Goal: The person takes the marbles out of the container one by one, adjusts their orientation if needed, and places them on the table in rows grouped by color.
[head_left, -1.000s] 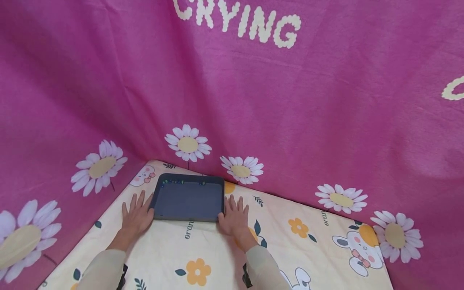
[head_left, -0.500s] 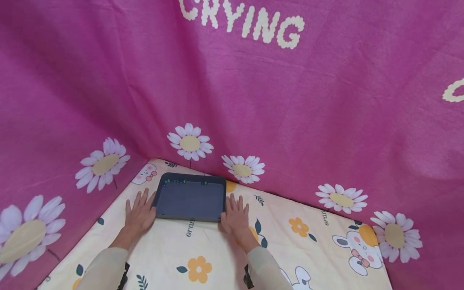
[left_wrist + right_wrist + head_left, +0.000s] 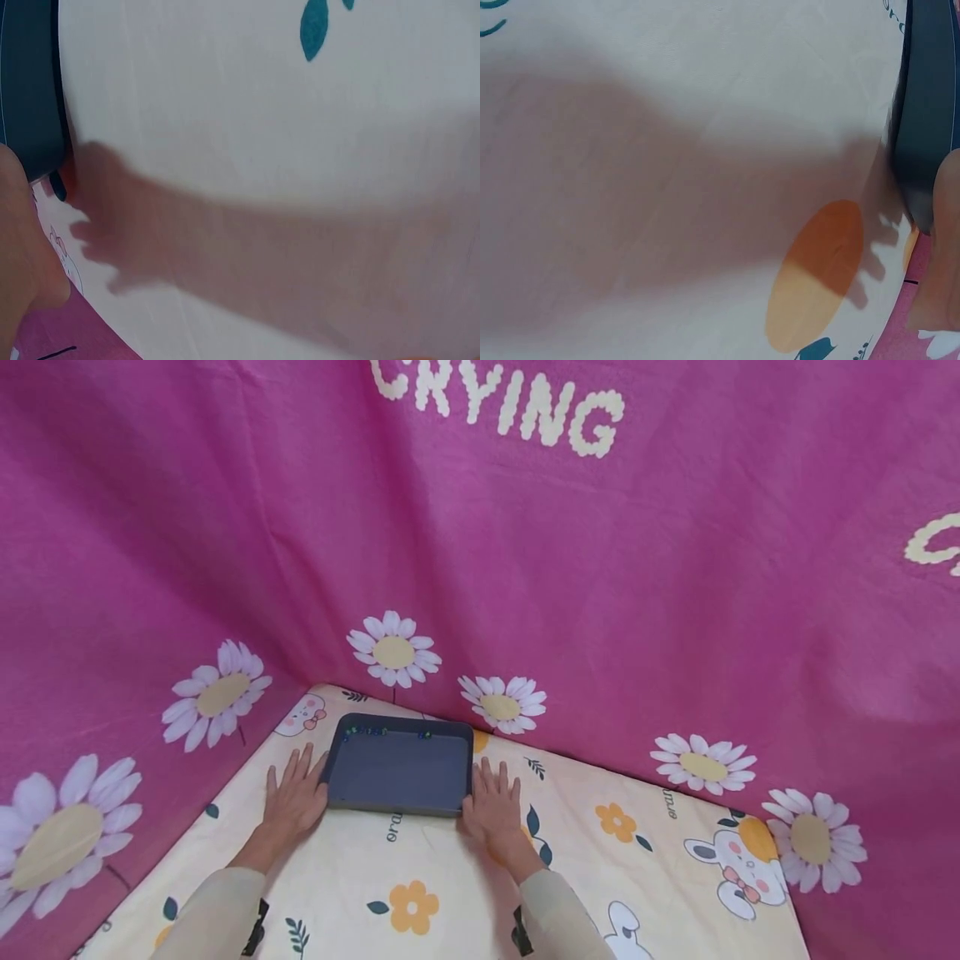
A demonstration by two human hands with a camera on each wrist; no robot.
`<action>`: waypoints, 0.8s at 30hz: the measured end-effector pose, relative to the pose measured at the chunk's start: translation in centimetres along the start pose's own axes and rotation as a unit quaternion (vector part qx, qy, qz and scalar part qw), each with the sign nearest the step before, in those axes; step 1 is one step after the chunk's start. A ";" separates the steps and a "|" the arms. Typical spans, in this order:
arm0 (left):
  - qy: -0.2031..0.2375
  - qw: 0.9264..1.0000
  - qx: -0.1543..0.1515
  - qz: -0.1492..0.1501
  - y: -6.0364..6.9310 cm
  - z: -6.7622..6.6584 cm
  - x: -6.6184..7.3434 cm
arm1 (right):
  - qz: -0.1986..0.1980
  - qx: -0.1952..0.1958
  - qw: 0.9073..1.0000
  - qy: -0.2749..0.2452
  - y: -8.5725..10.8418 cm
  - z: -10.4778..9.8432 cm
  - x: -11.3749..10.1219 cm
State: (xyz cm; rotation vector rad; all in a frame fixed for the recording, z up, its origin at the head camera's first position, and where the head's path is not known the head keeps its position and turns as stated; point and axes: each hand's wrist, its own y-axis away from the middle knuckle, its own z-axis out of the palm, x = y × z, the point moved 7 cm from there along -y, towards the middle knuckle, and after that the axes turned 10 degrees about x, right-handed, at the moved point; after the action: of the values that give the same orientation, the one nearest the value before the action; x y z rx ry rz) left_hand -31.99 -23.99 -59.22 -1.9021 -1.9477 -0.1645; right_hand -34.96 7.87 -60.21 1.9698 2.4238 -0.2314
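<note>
In the head view, a dark, shallow tray [image 3: 401, 775] lies flat on a cream printed cloth [image 3: 480, 885], left of centre and close to the far left corner of the cloth. The person's hands are well apart, one on either side of it: the left hand [image 3: 297, 792] on the left side and the right hand [image 3: 495, 808] on the right, both palm down with fingers straight and spread, each thumb touching the tray by its near corner; neither is wrapped round anything. Inside the tray, small blue and green beads [image 3: 367, 732] sit in a row along the far wall towards the left, with a little cluster [image 3: 424, 735] right of the middle. A magenta curtain [image 3: 480, 543], printed with white daisies and pale lettering, rises behind and to the left. Pale sleeves [image 3: 213, 914] cover both forearms. In the left wrist view, the tray's outer wall and part of the left hand show at the left edge, and a hand-shaped shadow falls across the cloth. In the right wrist view, the tray and part of the right hand stand at the right edge, with another shadow crossing an orange printed shape [image 3: 815, 277].
</note>
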 end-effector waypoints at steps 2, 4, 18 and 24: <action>0.003 1.000 -0.001 0.000 0.0 0.0 0.1 | -0.002 -0.002 1.000 -0.001 0.2 -0.3 0.1; 0.006 1.000 -0.004 -0.001 0.1 0.0 0.3 | -0.005 -0.004 1.000 -0.008 0.4 -0.7 0.1; 0.012 1.000 -0.018 0.008 0.4 0.4 1.8 | -0.002 -0.014 0.999 -0.040 1.7 -1.4 1.5; 0.008 1.000 -0.016 0.008 0.3 0.4 2.7 | -0.004 -0.008 0.999 -0.033 2.2 -1.8 2.3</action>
State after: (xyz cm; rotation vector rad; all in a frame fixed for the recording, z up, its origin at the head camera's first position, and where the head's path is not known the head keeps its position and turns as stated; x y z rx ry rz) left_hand -31.72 -21.28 -58.61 -1.9303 -1.9296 -0.2074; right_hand -33.12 10.80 -58.86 1.9142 2.3865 -0.2715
